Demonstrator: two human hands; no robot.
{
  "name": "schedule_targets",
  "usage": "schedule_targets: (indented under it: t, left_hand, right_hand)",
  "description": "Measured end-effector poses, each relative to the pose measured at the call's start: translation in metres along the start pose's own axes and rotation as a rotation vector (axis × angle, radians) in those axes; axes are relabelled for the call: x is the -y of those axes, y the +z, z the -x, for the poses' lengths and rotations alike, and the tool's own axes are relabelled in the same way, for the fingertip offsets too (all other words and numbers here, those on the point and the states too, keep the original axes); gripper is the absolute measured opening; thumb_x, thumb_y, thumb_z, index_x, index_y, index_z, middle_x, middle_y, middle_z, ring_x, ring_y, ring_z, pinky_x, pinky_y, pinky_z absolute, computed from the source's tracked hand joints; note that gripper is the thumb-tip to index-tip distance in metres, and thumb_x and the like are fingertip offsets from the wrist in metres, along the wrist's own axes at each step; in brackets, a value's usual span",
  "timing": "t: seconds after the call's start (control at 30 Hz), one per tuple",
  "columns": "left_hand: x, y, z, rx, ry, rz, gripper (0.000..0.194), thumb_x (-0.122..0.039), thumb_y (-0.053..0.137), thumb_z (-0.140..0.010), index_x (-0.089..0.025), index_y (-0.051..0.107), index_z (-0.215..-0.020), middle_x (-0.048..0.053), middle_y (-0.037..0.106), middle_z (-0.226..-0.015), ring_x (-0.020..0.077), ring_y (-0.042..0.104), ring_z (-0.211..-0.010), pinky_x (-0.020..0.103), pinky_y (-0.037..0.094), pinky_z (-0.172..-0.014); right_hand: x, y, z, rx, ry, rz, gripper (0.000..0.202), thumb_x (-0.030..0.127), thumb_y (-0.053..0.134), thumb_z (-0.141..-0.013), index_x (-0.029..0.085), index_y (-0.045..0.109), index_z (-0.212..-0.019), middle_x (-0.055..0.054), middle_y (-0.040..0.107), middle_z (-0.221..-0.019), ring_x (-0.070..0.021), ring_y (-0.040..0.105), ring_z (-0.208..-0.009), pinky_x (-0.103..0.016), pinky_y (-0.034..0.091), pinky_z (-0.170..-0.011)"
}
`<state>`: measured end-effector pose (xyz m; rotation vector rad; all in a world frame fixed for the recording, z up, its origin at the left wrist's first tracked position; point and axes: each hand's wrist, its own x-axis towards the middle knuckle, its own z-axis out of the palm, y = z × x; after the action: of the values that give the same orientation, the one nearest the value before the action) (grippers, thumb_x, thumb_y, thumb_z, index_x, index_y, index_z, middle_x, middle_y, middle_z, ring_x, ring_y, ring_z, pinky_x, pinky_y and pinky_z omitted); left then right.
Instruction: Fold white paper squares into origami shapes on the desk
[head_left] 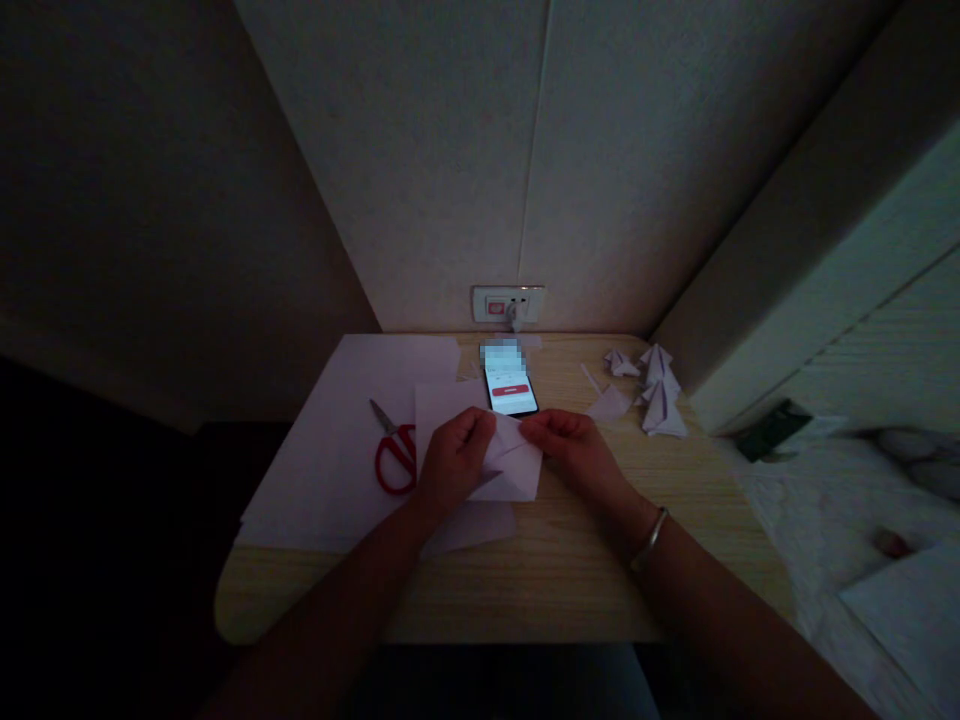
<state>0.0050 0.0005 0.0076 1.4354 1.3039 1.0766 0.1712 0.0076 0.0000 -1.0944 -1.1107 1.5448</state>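
Note:
Between my two hands is a partly folded piece of white paper (pixel 508 436), lifted a little over a larger white sheet on the table. My left hand (pixel 457 452) pinches its left side, thumb and forefinger together. On the other side, my right hand (pixel 574 445) grips the right corner with its fingertips. A lit phone (pixel 511 385) lies just beyond the paper. Left of my left hand rest red-handled scissors (pixel 395 455), the blades pointing away and one handle loop partly under a sheet.
White paper sheets (pixel 322 450) cover the left of the wooden table (pixel 585 590). Several folded paper figures (pixel 660 395) stand at the back right, near paper scraps (pixel 609 403). A wall socket (pixel 508 304) with a plug sits behind the phone. A bed (pixel 825 520) lies to the right.

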Motion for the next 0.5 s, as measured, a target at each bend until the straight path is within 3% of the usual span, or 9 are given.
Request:
schedule_targets:
  t: [0.17, 0.3, 0.5]
  left_hand:
    - [-0.001, -0.002, -0.002, 0.05, -0.025, -0.002, 0.03, -0.044, 0.046, -0.085, -0.017, 0.052, -0.071, -0.004, 0.046, -0.061, 0.0088, 0.04, -0.055, 0.019, 0.031, -0.049]
    - [0.0, -0.007, -0.004, 0.067, -0.02, -0.025, 0.029, -0.043, 0.049, -0.084, -0.017, 0.052, -0.07, -0.004, 0.046, -0.061, 0.0089, 0.041, -0.056, 0.019, 0.03, -0.049]
    - [0.003, -0.01, -0.006, 0.257, -0.115, 0.229, 0.03, -0.043, 0.06, -0.076, -0.017, 0.055, -0.09, -0.004, 0.055, -0.065, 0.0084, 0.047, -0.052, 0.019, 0.034, -0.049]
  right_hand:
    - [0.003, -0.004, -0.002, -0.108, 0.004, 0.01, 0.027, 0.038, 0.08, -0.057, 0.017, 0.062, -0.058, 0.002, 0.062, -0.055, -0.0093, 0.049, -0.049, -0.023, 0.038, -0.05]
    - [0.006, -0.007, -0.001, -0.085, 0.012, 0.008, 0.026, 0.039, 0.078, -0.059, 0.016, 0.065, -0.061, 0.001, 0.063, -0.057, -0.0097, 0.051, -0.05, -0.024, 0.039, -0.052]
    - [0.006, -0.015, -0.004, -0.143, -0.043, 0.022, 0.026, 0.04, 0.076, -0.061, 0.016, 0.067, -0.064, 0.0, 0.063, -0.058, -0.0103, 0.052, -0.052, -0.024, 0.041, -0.052]
